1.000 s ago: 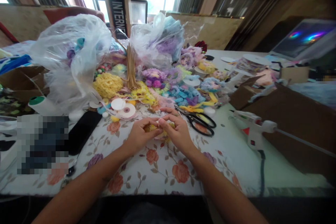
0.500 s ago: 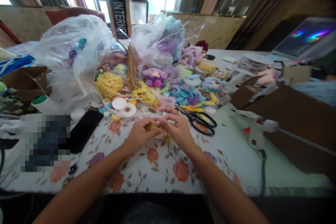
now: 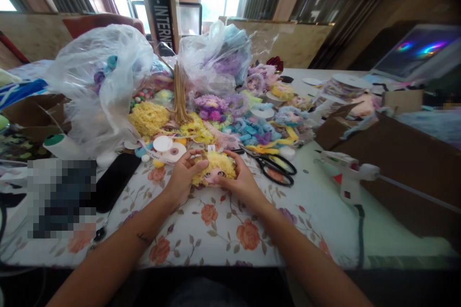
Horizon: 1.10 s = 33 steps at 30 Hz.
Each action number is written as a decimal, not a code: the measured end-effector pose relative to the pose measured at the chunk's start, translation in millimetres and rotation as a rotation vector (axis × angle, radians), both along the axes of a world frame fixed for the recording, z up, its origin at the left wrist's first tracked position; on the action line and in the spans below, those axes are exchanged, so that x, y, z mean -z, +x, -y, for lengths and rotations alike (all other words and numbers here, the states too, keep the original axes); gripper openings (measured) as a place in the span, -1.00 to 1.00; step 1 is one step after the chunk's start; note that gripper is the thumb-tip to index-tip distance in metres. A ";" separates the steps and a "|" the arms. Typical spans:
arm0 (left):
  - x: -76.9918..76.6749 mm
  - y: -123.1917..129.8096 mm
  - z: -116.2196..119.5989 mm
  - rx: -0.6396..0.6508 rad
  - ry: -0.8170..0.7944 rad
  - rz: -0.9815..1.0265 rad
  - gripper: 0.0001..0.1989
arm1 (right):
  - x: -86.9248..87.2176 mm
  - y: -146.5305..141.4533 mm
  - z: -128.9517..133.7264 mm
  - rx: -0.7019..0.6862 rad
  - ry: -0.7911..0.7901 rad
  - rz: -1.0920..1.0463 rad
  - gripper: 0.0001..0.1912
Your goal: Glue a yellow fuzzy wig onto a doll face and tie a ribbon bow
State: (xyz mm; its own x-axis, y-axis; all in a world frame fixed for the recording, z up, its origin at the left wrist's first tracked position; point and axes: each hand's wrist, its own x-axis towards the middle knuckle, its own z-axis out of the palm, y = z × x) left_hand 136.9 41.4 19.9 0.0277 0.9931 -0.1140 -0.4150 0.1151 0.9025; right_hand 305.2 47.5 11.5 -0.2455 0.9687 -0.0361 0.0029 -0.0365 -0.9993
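Observation:
Between both hands is a small doll head (image 3: 213, 165) with fluffy yellow hair, its pink face with painted eyes turned up toward me. A small white tag (image 3: 211, 148) sticks up at its top edge. My left hand (image 3: 185, 172) grips its left side, thumb on the hair. My right hand (image 3: 239, 177) is closed round the right side, with the thumb near the lower face. Just right of my right hand lies a pair of black-handled scissors (image 3: 275, 167) on the flowered tablecloth (image 3: 209, 230).
Behind the hands rise a heap of coloured yarn pieces (image 3: 252, 129), ribbon spools (image 3: 173, 149) and plastic bags (image 3: 108, 62). A phone (image 3: 117, 182) lies to the left. At right are a glue gun (image 3: 347, 172) with its cord and a cardboard box (image 3: 403, 172).
The hands have spread apart to the sides of the doll head. Its face and the white tag now show, where fingers covered most of it before.

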 end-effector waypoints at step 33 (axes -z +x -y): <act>1.9 -15.8 -10.5 -0.128 0.079 -0.067 -0.67 | -1.3 -13.6 10.3 0.080 -0.052 -0.130 -0.24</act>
